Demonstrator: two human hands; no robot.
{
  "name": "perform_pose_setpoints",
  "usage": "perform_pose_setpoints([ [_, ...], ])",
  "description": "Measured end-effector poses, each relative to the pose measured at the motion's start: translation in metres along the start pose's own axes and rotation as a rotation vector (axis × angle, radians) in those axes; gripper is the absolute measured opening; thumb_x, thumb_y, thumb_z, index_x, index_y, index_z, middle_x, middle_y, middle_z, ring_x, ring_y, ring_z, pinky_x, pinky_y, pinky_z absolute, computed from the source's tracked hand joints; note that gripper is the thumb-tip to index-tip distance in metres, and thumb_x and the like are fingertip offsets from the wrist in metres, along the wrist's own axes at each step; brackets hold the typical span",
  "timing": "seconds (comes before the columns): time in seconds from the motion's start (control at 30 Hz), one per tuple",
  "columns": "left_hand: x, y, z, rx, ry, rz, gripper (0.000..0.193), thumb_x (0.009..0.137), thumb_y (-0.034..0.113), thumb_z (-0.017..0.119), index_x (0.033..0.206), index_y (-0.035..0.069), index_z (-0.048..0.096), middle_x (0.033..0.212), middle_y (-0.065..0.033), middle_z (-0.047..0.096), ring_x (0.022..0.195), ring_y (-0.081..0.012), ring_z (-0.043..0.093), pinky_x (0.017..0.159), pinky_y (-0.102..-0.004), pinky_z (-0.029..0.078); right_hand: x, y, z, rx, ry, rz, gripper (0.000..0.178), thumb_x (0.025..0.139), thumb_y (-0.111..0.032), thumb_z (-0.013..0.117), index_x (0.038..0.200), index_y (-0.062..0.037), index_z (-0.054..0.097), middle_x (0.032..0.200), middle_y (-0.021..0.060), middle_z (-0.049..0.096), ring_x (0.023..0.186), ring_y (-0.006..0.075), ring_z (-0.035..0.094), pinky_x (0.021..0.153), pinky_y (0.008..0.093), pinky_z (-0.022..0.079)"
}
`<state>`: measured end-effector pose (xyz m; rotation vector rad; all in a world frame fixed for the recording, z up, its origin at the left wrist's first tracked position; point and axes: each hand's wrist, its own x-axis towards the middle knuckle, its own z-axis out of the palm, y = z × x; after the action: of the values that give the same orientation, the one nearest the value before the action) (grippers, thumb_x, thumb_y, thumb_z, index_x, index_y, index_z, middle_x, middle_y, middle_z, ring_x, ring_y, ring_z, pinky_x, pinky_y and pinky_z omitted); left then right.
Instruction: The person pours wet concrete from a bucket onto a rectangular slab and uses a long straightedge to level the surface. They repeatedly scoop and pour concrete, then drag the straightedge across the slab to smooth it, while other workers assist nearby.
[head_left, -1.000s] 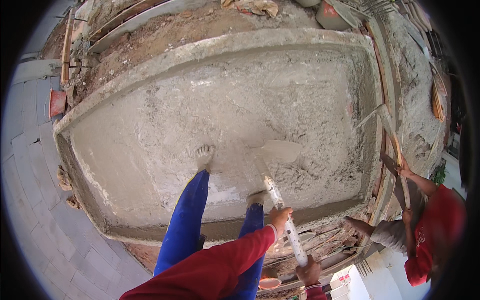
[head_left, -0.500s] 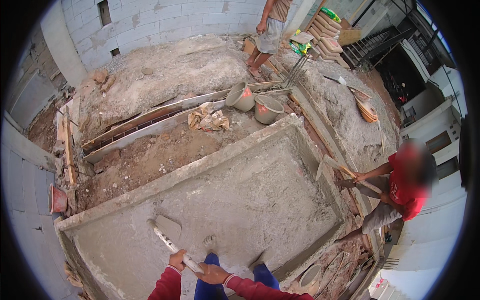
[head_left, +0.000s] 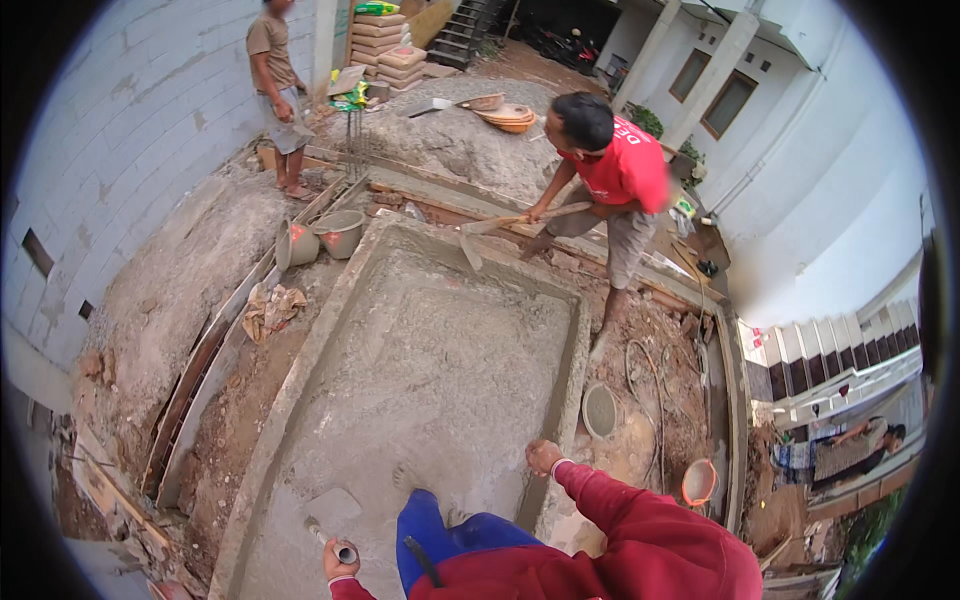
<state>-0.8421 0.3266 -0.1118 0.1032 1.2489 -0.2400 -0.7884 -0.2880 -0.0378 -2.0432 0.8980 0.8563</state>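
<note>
I stand in wet grey cement mix [head_left: 440,350] inside a shallow rectangular basin with a raised rim [head_left: 290,400]. My left hand [head_left: 340,562] is closed around the handle of a hoe, low in the view. The hoe's blade [head_left: 335,504] lies on the wet mix, left of my feet. Its handle points toward me, with the round end showing by my hand. My right hand [head_left: 543,457] is off the handle, its fingers curled in and nothing visible in them. It appears over the basin's right rim; whether it touches cannot be told.
A co-worker in a red shirt [head_left: 630,165] holds another hoe [head_left: 520,222] over the far rim. Another person [head_left: 272,75] stands at the far left. Two buckets [head_left: 340,232] and a crumpled sack [head_left: 270,310] sit left; a round tub [head_left: 600,410] and hose [head_left: 655,390] lie right.
The view has swung to the right. My right hand has let go of the hoe handle and moved out to the right. My left hand still holds the hoe.
</note>
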Motion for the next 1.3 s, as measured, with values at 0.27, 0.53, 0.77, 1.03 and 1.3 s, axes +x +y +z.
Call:
perform_pose_setpoints([
  [0.27,-0.038,0.038,0.008,0.331,-0.022,-0.082,0.015,0.076,0.003,0.068,0.077,0.009,0.054,0.067,-0.0024,0.059,0.061,-0.0184,0.061,0.054,-0.0300,0.055,-0.250,0.313,0.134,0.172,0.049,0.345,0.015,0.088,-0.024,0.062,0.095,-0.0107,0.067,0.080,0.0089,0.071,0.061,0.0209,0.067,0.046,0.0372,0.053],
  [0.53,-0.043,0.030,-0.016,0.831,0.267,-0.102,0.013,0.080,0.005,0.062,0.078,0.012,0.052,0.067,-0.0010,0.053,0.057,-0.0166,0.056,0.051,-0.0325,0.053,-0.424,0.396,0.293,-0.153,-0.280,0.462,0.025,0.094,-0.019,0.048,0.101,-0.0089,0.070,0.089,0.0081,0.072,0.072,0.0191,0.069,0.061,0.0368,0.054],
  [0.77,-0.046,0.044,-0.047,1.007,0.199,-0.034,0.021,0.083,0.000,0.061,0.096,0.007,0.045,0.078,-0.0089,0.050,0.061,-0.0214,0.052,0.051,-0.0358,0.051,-0.430,0.293,0.281,0.956,0.246,0.479,0.015,0.089,-0.008,0.056,0.101,-0.0057,0.064,0.080,0.0128,0.070,0.061,0.0242,0.067,0.051,0.0405,0.056],
  [1.03,-0.047,0.042,-0.045,1.413,0.397,-0.009,0.034,0.083,-0.002,0.065,0.105,0.007,0.042,0.077,-0.0098,0.048,0.059,-0.0244,0.052,0.048,-0.0402,0.049,-0.449,0.284,0.243,1.031,0.503,0.275,0.015,0.094,-0.011,0.053,0.105,-0.0021,0.056,0.075,0.0140,0.067,0.044,0.0202,0.058,0.040,0.0361,0.052],
  [1.3,-0.081,0.021,-0.108,1.841,0.263,0.013,0.020,0.084,0.003,0.068,0.098,0.004,0.054,0.076,-0.0116,0.051,0.057,-0.0243,0.053,0.046,-0.0400,0.047,-0.476,0.357,0.348,1.082,0.246,0.487,0.017,0.096,-0.014,0.049,0.101,-0.0041,0.061,0.075,0.0131,0.067,0.047,0.0208,0.060,0.039,0.0355,0.052],
])
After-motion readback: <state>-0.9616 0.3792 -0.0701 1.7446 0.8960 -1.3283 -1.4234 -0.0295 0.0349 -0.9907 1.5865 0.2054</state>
